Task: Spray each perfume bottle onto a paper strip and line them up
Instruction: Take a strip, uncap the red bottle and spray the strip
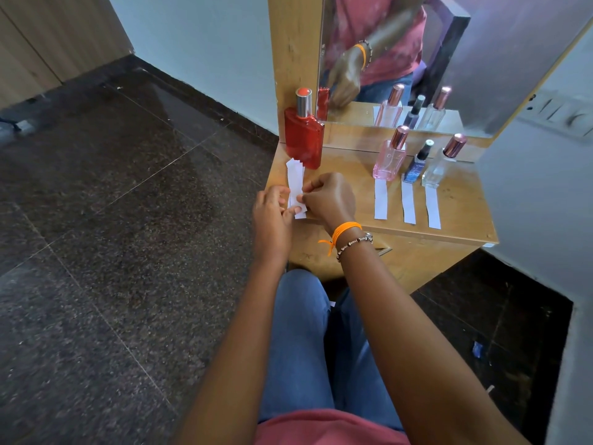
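Observation:
A stack of white paper strips point(295, 178) lies at the left end of the wooden shelf point(455, 207), just in front of a tall red perfume bottle point(304, 136). My left hand point(272, 213) and my right hand point(330, 197) both pinch the near end of that stack. To the right stand a pink bottle point(389, 162), a small dark blue bottle point(417, 165) and a clear bottle point(441, 168), each upright with its cap on. One white strip lies in front of each: point(381, 202), point(408, 203), point(433, 208).
A mirror point(401, 59) behind the shelf reflects the bottles and my arm. A wooden panel point(293, 43) rises at the shelf's left. Dark stone floor point(112, 203) lies to the left. A switch plate point(564, 114) sits on the right wall. My knees are under the shelf.

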A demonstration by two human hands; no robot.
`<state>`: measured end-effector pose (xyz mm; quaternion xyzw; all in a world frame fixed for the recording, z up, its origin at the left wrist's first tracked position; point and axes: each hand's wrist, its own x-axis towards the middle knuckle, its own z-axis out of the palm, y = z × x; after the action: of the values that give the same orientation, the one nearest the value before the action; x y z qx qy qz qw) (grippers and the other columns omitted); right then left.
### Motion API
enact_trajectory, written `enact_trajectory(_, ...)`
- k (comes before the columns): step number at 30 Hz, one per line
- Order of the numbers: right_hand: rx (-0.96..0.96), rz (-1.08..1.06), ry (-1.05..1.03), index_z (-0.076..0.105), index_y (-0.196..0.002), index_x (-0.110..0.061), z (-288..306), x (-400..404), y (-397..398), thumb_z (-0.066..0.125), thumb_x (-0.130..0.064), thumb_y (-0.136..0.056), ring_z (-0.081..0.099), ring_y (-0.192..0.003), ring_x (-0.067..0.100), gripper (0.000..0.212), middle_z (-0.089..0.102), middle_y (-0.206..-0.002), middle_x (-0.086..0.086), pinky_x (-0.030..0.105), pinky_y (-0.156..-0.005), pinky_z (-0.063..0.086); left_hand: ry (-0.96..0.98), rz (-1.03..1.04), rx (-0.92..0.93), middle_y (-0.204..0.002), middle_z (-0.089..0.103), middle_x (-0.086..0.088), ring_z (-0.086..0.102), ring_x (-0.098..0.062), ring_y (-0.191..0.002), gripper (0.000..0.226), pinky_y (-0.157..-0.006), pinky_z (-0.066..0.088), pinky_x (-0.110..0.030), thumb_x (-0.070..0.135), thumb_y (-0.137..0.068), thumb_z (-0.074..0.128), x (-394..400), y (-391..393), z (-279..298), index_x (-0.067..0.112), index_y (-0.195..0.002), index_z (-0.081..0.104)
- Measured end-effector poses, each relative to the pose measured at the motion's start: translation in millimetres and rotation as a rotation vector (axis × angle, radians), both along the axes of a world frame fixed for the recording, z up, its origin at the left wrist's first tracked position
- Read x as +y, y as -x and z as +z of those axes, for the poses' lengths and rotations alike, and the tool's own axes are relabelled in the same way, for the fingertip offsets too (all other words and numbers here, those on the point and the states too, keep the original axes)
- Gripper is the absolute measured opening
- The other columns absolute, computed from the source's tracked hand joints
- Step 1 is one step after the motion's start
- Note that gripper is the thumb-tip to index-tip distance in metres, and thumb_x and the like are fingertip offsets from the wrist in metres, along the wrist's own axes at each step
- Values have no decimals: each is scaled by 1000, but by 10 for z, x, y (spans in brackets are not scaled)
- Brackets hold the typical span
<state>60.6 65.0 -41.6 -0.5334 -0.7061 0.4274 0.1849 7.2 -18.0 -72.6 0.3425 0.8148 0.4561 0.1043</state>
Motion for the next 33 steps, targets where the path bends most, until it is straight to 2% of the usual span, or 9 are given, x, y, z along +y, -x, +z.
enact_trajectory(4,-17,13,-12,73,-87,-16,-7,8,5,70,-12,-78,64,-94,30,10,72,-98,9,27,-68,41,0,1,-5,-112,53,-8,58,-24,-95,32,-83,49,-37,8,-83,65,0,5,5,11,-114,58)
enact_trajectory(8,-40,38,-42,71,-84,-15,-8,3,22,63,-8,-79,60,-84,30,12,72,-95,11,26,-64,36,1,-7,-5,-113,52,-10,58,-21,-96,35,-79,45,-26,6,-83,65,8,9,-8,11,-117,58)
enact_trajectory(14,-57,31,-74,70,-85,-13,-2,12,26,62,-6,-78,63,-92,33,13,72,-96,11,27,-65,38,9,-7,9,-110,51,-7,54,-17,-96,39,-78,41,-22,7,-84,65,13,20,-23,12,-122,57)
enact_trajectory(20,-73,58,-53,69,-85,-9,5,62,6,61,-5,-78,63,-92,34,12,71,-96,14,27,-67,41,48,-35,0,-119,48,-11,54,-25,-106,33,-90,48,-34,10,-88,60,17,25,-13,12,-121,61)
enact_trajectory(26,10,4,-71,60,-75,-13,9,57,-56,58,-7,-79,56,-79,31,7,67,-85,13,28,-62,36,74,-57,11,-121,48,-10,53,-25,-110,32,-93,47,-35,10,-89,59,2,25,14,11,-121,60)
enact_trajectory(28,49,-13,-73,62,-75,-8,-16,53,-142,58,-4,-78,60,-79,32,6,66,-81,13,31,-62,42,79,-57,-1,-122,47,-8,53,-24,-111,33,-94,47,-34,10,-89,59,2,26,26,12,-123,60)
enact_trajectory(30,76,-30,-65,61,-75,-10,-49,49,-259,59,-1,-77,64,-83,33,9,67,-79,13,35,-68,51,73,-57,-13,-122,48,-8,54,-23,-110,33,-92,48,-31,11,-89,60,5,30,38,12,-123,60)
enact_trajectory(33,109,-82,-58,57,-81,-12,-95,58,-445,61,-1,-77,65,-89,35,12,69,-86,16,50,-81,53,56,-53,-37,-120,49,-9,54,-17,-100,32,-81,42,-16,12,-90,59,13,40,60,12,-122,60)
